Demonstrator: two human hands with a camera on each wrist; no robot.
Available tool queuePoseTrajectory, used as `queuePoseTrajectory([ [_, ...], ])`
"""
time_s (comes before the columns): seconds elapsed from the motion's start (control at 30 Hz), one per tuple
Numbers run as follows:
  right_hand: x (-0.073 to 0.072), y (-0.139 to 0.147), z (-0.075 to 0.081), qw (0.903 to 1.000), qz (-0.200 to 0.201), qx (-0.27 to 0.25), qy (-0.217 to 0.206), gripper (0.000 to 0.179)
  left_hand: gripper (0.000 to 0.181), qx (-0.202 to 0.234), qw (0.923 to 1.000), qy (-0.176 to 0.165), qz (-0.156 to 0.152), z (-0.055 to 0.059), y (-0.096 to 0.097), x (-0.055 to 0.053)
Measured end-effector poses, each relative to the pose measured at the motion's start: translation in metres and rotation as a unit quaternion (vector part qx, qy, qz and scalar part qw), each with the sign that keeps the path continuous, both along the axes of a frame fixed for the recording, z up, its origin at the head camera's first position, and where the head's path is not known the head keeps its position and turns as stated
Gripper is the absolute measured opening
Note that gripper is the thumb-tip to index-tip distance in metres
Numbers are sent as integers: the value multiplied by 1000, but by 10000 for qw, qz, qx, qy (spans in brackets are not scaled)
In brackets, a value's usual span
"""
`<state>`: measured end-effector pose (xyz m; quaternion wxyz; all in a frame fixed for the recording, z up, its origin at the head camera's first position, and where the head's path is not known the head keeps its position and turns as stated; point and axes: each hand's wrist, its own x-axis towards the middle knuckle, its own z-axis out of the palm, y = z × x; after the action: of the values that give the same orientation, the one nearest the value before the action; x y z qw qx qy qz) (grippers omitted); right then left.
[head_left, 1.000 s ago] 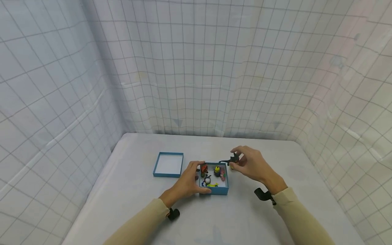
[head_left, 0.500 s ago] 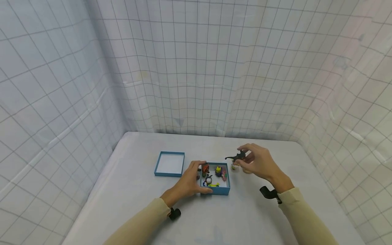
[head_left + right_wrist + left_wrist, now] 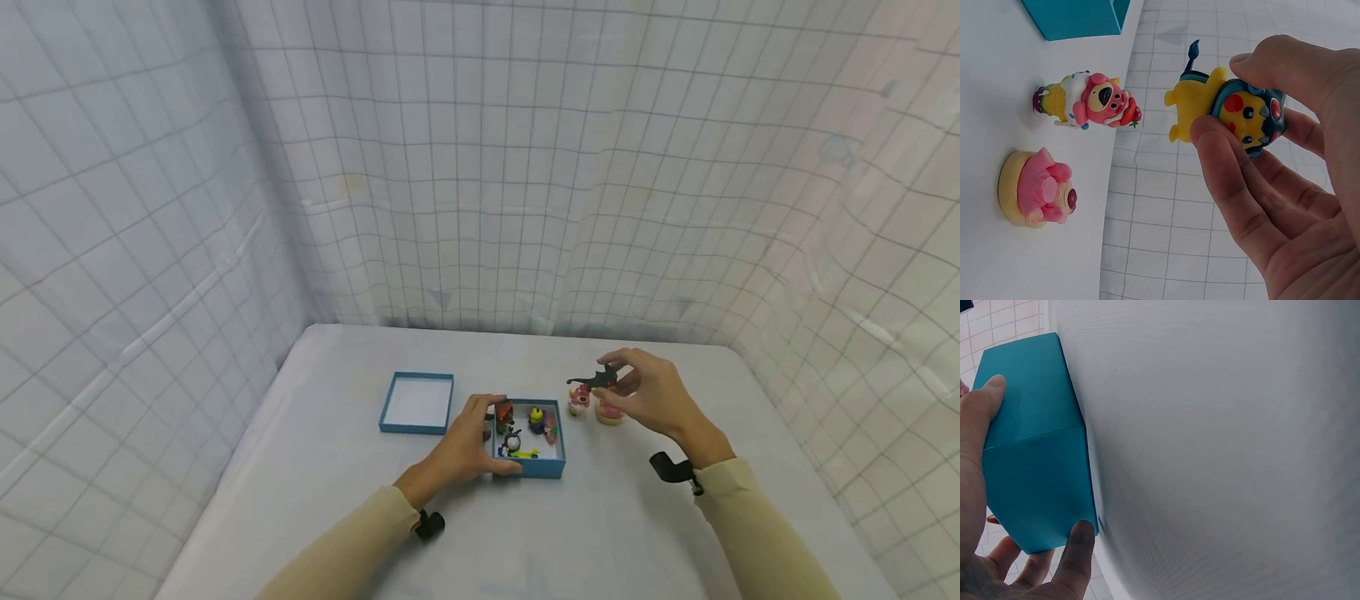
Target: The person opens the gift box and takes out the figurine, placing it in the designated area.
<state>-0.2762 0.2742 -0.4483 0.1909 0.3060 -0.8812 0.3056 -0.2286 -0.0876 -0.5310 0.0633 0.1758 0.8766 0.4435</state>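
Right hand [image 3: 654, 396]: shifted rightward from the box [image 3: 542, 469], the toy [image 3: 1190, 109] carried along in its pinch. Toy's tail: formerly over the box's far right corner, now beyond the right rim. Standing bear [image 3: 1100, 103]: first nearly all hidden in the head view, then partly showing, now mostly in sight. Round-based bear [image 3: 1040, 190]: first hidden by the hand, then an edge only, now pink body and base exposed.

One box [image 3: 542, 470]; one shallow tray [image 3: 418, 402]; two hands [image 3: 461, 442] [image 3: 654, 397]; three figurines [image 3: 1194, 109] [image 3: 1094, 103] [image 3: 1041, 187] outside the box; at least four inside.
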Motion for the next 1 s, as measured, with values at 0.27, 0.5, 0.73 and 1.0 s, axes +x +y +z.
queuePoseTrajectory([
  [0.27,-5,11,-6,9995,-283,-59,-107,44,119,-25,10000,43,29,1,2,0],
  [0.5,-7,21,-11,9984,-426,-148,-330,41,118,-85,9999,47,53,0,2,0],
  [0.73,-8,30,-16,9974,-567,-143,-429,42,119,-62,10000,21,49,-2,1,0],
  [1.0,-8,37,-19,9954,-727,-201,-599,41,118,-47,10000,7,47,-1,1,0],
])
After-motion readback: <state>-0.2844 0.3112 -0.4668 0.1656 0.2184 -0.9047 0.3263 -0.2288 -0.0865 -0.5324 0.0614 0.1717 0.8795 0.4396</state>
